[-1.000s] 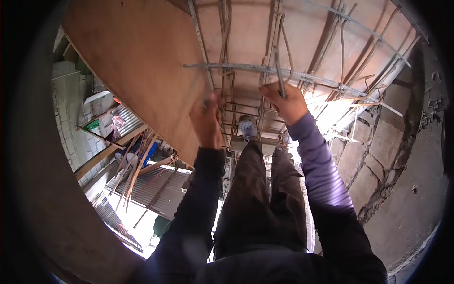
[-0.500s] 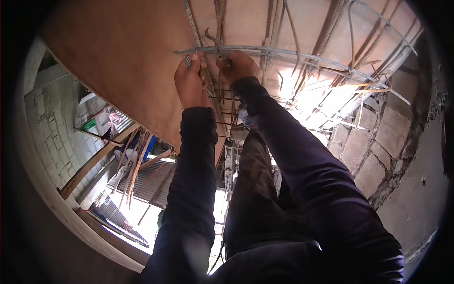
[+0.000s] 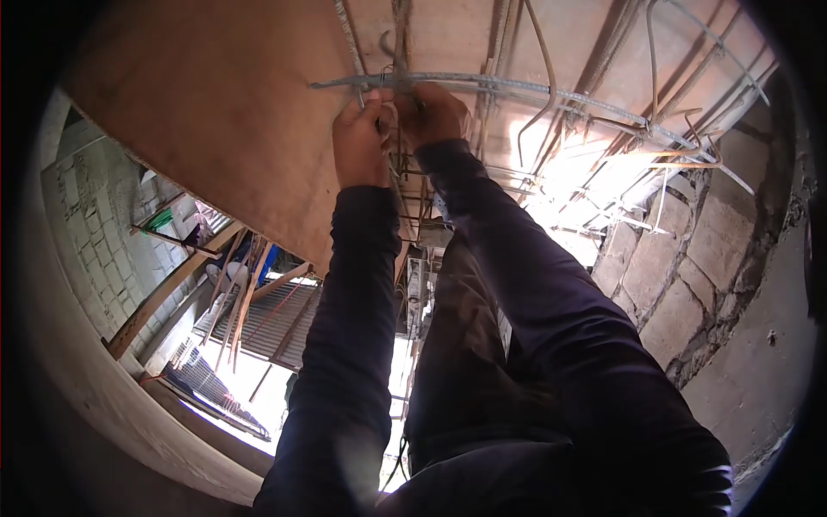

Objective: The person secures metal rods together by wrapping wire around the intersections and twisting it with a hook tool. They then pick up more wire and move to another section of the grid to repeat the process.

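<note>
My left hand (image 3: 362, 142) is closed, thumb and fingers pinched on tie wire just below a long grey rebar (image 3: 517, 84); the wire is mostly hidden by the fingers. Close beside it, my right hand (image 3: 431, 114) is wrapped round a tying hook (image 3: 387, 40), whose curved end reaches up past the bar and looks blurred. A ribbed upright rebar (image 3: 349, 34) crosses the long bar right by my left fingertips. Thin wire loops (image 3: 383, 77) show round the bar between the two hands.
A brown plywood panel (image 3: 207, 112) spreads behind the hands at left. More bent rebar (image 3: 551, 60) stands to the right, before a block wall (image 3: 680, 293). Far below at left are wooden poles (image 3: 245, 297) and corrugated sheeting (image 3: 280, 327).
My left hand has moved right, closer to my right hand and the bar crossing. The hook has shifted slightly up and right. The view has tilted a little.
</note>
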`<state>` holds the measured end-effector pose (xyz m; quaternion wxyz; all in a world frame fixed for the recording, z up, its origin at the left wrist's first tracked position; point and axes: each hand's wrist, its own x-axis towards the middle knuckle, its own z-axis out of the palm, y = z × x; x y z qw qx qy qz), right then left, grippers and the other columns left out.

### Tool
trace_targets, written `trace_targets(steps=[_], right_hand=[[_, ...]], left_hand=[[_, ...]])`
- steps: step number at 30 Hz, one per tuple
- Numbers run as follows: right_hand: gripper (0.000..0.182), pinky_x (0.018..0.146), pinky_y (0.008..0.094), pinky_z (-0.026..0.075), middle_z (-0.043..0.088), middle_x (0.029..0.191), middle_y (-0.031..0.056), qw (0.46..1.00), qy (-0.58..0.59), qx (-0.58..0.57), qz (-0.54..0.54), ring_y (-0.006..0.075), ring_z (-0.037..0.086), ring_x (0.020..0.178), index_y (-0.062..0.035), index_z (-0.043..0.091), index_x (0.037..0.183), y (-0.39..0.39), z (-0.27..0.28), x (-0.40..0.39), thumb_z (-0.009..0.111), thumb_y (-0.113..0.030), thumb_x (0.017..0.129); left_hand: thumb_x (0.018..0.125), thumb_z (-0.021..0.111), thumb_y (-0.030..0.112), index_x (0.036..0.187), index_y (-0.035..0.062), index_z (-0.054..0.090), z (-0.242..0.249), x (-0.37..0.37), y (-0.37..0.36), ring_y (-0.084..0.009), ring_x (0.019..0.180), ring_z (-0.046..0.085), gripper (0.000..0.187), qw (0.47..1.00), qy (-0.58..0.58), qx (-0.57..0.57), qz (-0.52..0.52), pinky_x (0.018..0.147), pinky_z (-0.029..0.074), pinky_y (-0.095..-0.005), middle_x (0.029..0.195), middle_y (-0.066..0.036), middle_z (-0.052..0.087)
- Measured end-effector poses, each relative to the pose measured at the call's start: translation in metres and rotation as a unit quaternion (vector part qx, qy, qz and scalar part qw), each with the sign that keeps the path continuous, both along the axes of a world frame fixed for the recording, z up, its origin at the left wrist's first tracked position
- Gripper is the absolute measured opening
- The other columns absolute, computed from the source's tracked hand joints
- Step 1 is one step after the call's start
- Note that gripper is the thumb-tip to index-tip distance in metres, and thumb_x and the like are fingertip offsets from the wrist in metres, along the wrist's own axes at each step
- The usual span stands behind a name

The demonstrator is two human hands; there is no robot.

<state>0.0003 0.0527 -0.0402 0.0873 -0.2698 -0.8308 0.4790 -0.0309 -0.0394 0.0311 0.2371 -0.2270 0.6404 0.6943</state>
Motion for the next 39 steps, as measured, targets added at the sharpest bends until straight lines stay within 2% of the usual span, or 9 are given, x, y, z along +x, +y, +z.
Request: trace_targets(steps=[8,11,14,16,19,25,28,30,39], right_hand=[[0.024,0.075,0.0476,0.052,0.068,0.087,0.0143,1.0,0.03,0.006,-0.004,0.038,0.067,0.087,-0.0116,0.066,0.083,-0.003,0.014,-0.009,0.071,-0.035,0.084],[0.023,0.069,0.0425,0.052,0.067,0.077,0.0161,0.997,0.061,0.022,-0.038,0.0368,0.067,0.075,-0.006,0.068,0.079,-0.007,0.014,-0.013,0.078,-0.027,0.079],[0.026,0.069,0.0419,0.053,0.067,0.077,0.0154,0.997,0.056,-0.001,-0.045,0.0354,0.067,0.074,-0.0055,0.067,0.078,-0.009,0.011,-0.014,0.08,-0.028,0.077],[0.028,0.075,0.0446,0.053,0.07,0.088,0.0129,0.998,0.019,-0.022,-0.063,0.0369,0.068,0.086,-0.01,0.067,0.083,-0.01,0.011,-0.012,0.075,-0.037,0.082],[0.031,0.074,0.0441,0.053,0.071,0.085,0.0139,0.991,-0.025,-0.082,-0.107,0.037,0.068,0.082,-0.0097,0.067,0.081,-0.011,0.011,-0.006,0.077,-0.039,0.08],[0.032,0.072,0.044,0.054,0.071,0.082,0.0163,0.989,0.02,-0.095,-0.113,0.0378,0.069,0.078,-0.0083,0.069,0.083,-0.014,0.012,-0.006,0.078,-0.038,0.079],[0.03,0.074,0.0434,0.055,0.071,0.083,0.0176,0.988,-0.034,-0.102,-0.113,0.0371,0.07,0.08,-0.0076,0.071,0.085,-0.016,0.009,-0.012,0.078,-0.036,0.08],[0.03,0.075,0.0431,0.055,0.071,0.084,0.0178,0.985,-0.042,-0.126,-0.111,0.0367,0.07,0.081,-0.0076,0.071,0.085,-0.017,0.007,-0.014,0.078,-0.036,0.08],[0.027,0.082,0.0408,0.056,0.074,0.086,0.0159,0.968,-0.067,-0.223,-0.096,0.0329,0.072,0.086,-0.0088,0.075,0.092,-0.003,0.02,-0.011,0.076,-0.034,0.081]], left_hand=[[0.1,0.061,0.019,0.092,0.0044,0.07,0.0,-0.011,-0.007,-0.0039,0.054,0.043,0.019,0.996,0.052,-0.06,-0.049,0.048,0.029,-0.0227,0.066,0.005,0.053],[0.099,0.061,0.019,0.089,0.0059,0.069,-0.006,-0.013,-0.013,-0.0034,0.052,0.042,0.019,0.995,0.054,-0.058,-0.053,0.047,0.028,-0.022,0.067,0.006,0.055],[0.099,0.061,0.018,0.089,0.0059,0.069,-0.005,-0.016,-0.014,-0.0033,0.052,0.042,0.018,0.996,0.043,-0.058,-0.061,0.047,0.028,-0.022,0.067,0.005,0.056],[0.098,0.062,0.018,0.092,0.0043,0.072,-0.003,-0.016,-0.012,-0.0042,0.052,0.043,0.018,0.995,0.038,-0.066,-0.065,0.047,0.03,-0.0229,0.066,0.005,0.055],[0.097,0.061,0.017,0.089,0.0047,0.07,0.004,-0.014,-0.01,-0.0038,0.053,0.043,0.017,0.993,0.052,-0.081,-0.072,0.047,0.03,-0.0229,0.066,0.005,0.055],[0.097,0.061,0.018,0.09,0.0044,0.068,0.01,-0.007,-0.006,-0.0035,0.054,0.044,0.017,0.995,0.032,-0.061,-0.07,0.047,0.03,-0.0232,0.066,0.005,0.054],[0.1,0.06,0.019,0.095,0.0053,0.068,0.012,-0.009,-0.008,-0.0029,0.051,0.039,0.017,0.995,0.037,-0.032,-0.087,0.044,0.025,-0.0207,0.069,0.005,0.052],[0.101,0.058,0.018,0.098,0.0031,0.068,0.012,-0.01,-0.009,-0.0038,0.05,0.037,0.019,0.998,-0.036,0.034,-0.039,0.044,0.025,-0.0214,0.071,0.005,0.052],[0.102,0.055,0.016,0.118,-0.0032,0.066,0.014,-0.013,-0.005,-0.0038,0.058,0.038,0.028,0.998,-0.028,0.022,-0.057,0.047,0.027,-0.0209,0.071,0.006,0.047]])
